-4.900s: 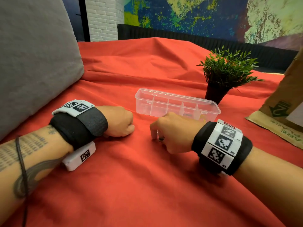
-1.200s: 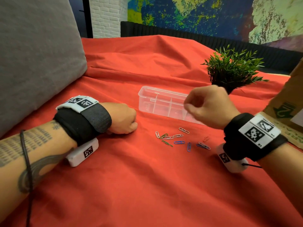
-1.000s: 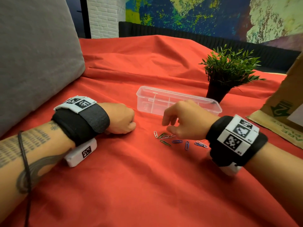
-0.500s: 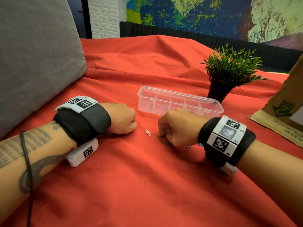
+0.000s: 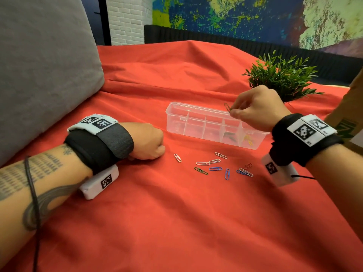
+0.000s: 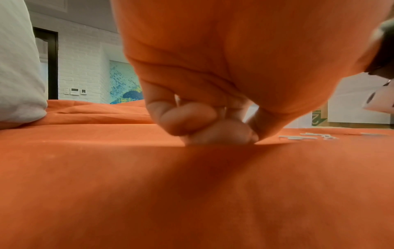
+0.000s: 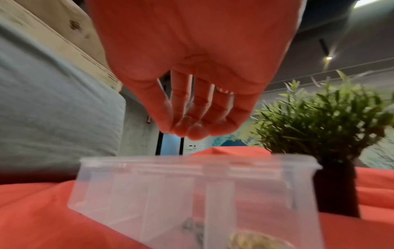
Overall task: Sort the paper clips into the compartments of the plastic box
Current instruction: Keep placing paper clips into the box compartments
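Clear plastic compartment box (image 5: 196, 122) sits on the red cloth (image 5: 176, 222), long side facing the person. Right hand (image 5: 257, 107) is raised above the box's right half, thumb and forefinger pinching one green paper clip (image 5: 227, 107). Dark clips lie in the second compartment from the right, yellow clips (image 5: 247, 139) in the rightmost. Loose clips, white, blue, green and red (image 5: 218, 165), lie scattered on the cloth just in front of the box. Left hand (image 5: 147, 141) rests on the cloth as a fist, holding nothing, left of the clips. Small green potted plant (image 5: 280, 77) stands behind the box.
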Demonstrator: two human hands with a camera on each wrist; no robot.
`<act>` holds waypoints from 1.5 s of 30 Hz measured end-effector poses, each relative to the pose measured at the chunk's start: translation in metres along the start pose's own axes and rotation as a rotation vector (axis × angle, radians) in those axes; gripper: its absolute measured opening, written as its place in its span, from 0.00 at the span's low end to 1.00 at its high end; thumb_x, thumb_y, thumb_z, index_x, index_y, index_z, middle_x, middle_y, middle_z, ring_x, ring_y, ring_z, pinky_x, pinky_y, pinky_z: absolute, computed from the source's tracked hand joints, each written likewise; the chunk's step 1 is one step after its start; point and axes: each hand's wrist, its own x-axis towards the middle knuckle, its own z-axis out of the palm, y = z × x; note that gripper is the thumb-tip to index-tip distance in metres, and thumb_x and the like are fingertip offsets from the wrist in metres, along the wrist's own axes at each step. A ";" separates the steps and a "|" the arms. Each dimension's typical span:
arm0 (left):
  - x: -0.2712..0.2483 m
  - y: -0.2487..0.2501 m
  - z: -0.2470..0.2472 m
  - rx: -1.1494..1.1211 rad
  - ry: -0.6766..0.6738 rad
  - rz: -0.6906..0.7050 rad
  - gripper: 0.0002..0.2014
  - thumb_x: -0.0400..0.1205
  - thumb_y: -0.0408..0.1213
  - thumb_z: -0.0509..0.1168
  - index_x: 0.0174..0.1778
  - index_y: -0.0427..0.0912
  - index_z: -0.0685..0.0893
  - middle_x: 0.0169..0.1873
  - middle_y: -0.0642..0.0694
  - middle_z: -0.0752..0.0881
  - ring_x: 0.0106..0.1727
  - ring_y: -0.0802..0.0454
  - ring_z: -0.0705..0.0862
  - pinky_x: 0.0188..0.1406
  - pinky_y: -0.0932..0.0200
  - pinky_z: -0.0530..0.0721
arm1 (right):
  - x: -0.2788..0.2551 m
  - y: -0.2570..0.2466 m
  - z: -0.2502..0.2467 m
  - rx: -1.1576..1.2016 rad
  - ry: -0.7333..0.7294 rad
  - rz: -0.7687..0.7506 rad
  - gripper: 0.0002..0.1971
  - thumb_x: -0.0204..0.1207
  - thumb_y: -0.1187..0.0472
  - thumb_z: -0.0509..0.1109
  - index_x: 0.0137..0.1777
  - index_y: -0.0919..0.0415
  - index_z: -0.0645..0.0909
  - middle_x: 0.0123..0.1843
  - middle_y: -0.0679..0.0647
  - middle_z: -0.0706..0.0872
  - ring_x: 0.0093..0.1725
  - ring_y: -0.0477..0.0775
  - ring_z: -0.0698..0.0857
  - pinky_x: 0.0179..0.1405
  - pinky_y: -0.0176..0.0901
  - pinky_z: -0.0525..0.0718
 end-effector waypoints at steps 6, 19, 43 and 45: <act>0.000 -0.001 0.000 0.001 0.001 0.003 0.24 0.88 0.50 0.53 0.39 0.37 0.85 0.37 0.36 0.94 0.42 0.32 0.94 0.52 0.44 0.93 | 0.012 0.029 0.027 -0.123 -0.107 0.164 0.10 0.69 0.58 0.72 0.27 0.47 0.85 0.37 0.54 0.90 0.45 0.60 0.88 0.45 0.40 0.79; -0.004 0.003 -0.003 0.003 0.002 0.012 0.23 0.89 0.48 0.53 0.37 0.37 0.84 0.32 0.37 0.93 0.40 0.35 0.94 0.49 0.50 0.92 | -0.026 -0.044 0.008 -0.017 -0.216 -0.230 0.05 0.70 0.60 0.75 0.40 0.51 0.92 0.32 0.44 0.90 0.33 0.42 0.85 0.37 0.38 0.78; -0.004 0.002 -0.002 -0.012 0.007 0.008 0.23 0.89 0.49 0.54 0.35 0.39 0.83 0.34 0.37 0.94 0.42 0.34 0.95 0.50 0.48 0.93 | -0.049 -0.060 0.027 -0.096 -0.461 -0.316 0.10 0.66 0.67 0.72 0.40 0.52 0.91 0.32 0.46 0.89 0.35 0.46 0.86 0.39 0.38 0.86; -0.004 0.002 -0.002 -0.015 0.000 0.007 0.23 0.89 0.49 0.54 0.36 0.39 0.84 0.35 0.37 0.94 0.42 0.34 0.95 0.51 0.47 0.93 | -0.035 -0.046 0.016 -0.075 -0.311 -0.273 0.09 0.67 0.66 0.75 0.38 0.49 0.90 0.33 0.47 0.90 0.37 0.49 0.89 0.44 0.41 0.87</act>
